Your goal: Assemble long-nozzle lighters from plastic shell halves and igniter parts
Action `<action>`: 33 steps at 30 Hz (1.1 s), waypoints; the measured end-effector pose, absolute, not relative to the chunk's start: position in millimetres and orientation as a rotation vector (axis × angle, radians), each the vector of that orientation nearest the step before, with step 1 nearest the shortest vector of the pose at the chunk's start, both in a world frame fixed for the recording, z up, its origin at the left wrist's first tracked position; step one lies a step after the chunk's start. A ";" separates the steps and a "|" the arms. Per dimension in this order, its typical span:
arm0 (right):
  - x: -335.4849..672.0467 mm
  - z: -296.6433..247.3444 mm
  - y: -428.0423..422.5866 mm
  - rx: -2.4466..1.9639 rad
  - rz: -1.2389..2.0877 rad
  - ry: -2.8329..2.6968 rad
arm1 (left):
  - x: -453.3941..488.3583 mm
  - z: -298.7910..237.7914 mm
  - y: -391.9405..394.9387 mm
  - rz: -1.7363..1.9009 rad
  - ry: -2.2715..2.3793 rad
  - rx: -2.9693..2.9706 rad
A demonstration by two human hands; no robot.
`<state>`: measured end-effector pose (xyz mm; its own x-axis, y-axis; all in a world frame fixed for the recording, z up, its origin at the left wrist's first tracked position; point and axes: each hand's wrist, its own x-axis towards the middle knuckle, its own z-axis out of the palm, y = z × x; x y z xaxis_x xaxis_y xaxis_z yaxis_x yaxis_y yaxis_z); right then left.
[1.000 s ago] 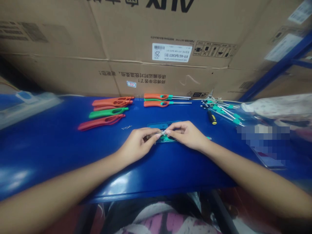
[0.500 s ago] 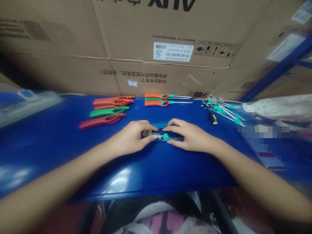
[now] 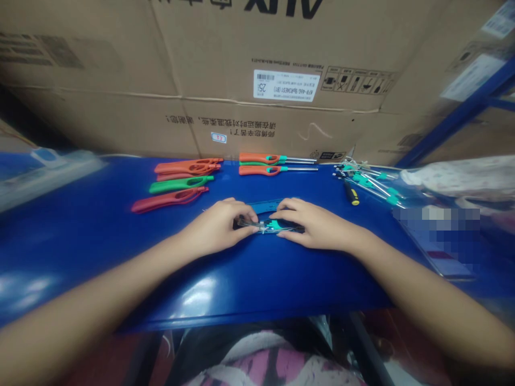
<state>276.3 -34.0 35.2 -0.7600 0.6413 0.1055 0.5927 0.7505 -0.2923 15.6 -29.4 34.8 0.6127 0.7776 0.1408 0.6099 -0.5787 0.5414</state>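
Note:
Both hands grip an opened lighter (image 3: 263,229) with a dark blue shell, low over the blue tabletop. My left hand (image 3: 219,222) is closed on its left end, thumb and fingertips at the clear and white inner parts. My right hand (image 3: 314,220) is closed around the right end, its fingertips beside the green trigger (image 3: 276,224). Thin white wire shows near the middle of the lighter. A separate blue shell half (image 3: 263,206) lies just behind, partly hidden by the fingers. The inner parts under the fingers are hidden.
Orange, green and red lighter shells (image 3: 181,185) lie back left. Several lighters with metal tubes (image 3: 261,170) lie at the back middle. Back right are loose tube assemblies (image 3: 374,185) and a black-yellow screwdriver (image 3: 352,194). A phone (image 3: 438,249) lies right; a large cardboard box (image 3: 221,64) stands behind.
My left fingers have shifted slightly on the lighter's inner parts, and the white wire shows more clearly. My right hand has barely moved.

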 end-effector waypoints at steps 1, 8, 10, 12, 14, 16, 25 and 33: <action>276.2 35.6 -34.4 -0.982 0.358 -2.753 | 15.6 34.9 -29.4 0.511 1.106 2.393; 276.4 37.8 -34.3 -0.991 0.343 -2.765 | 15.1 35.4 -30.3 0.457 1.171 2.319; 276.4 37.8 -34.0 -0.994 0.333 -2.772 | 14.7 35.4 -30.6 0.454 1.167 2.309; 276.7 37.5 -34.3 -0.992 0.327 -2.779 | 14.0 35.8 -30.5 0.447 1.158 2.307; 277.0 37.5 -34.9 -0.997 0.331 -2.781 | 13.3 36.1 -29.9 0.433 1.154 2.311; 277.3 38.1 -35.6 -1.007 0.342 -2.781 | 13.0 35.9 -29.0 0.427 1.151 2.315; 276.7 41.8 -38.7 -0.991 0.458 -2.698 | 15.7 32.0 -28.7 0.448 1.193 2.221; 273.7 38.7 -39.9 -1.089 0.478 -2.669 | 16.0 30.9 -28.3 0.468 1.197 2.234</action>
<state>273.7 -39.9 38.7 -0.7015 0.7083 0.0791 0.6369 0.6728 -0.3764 16.0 -28.3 30.9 0.5408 0.8401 0.0421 0.6457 -0.4467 0.6193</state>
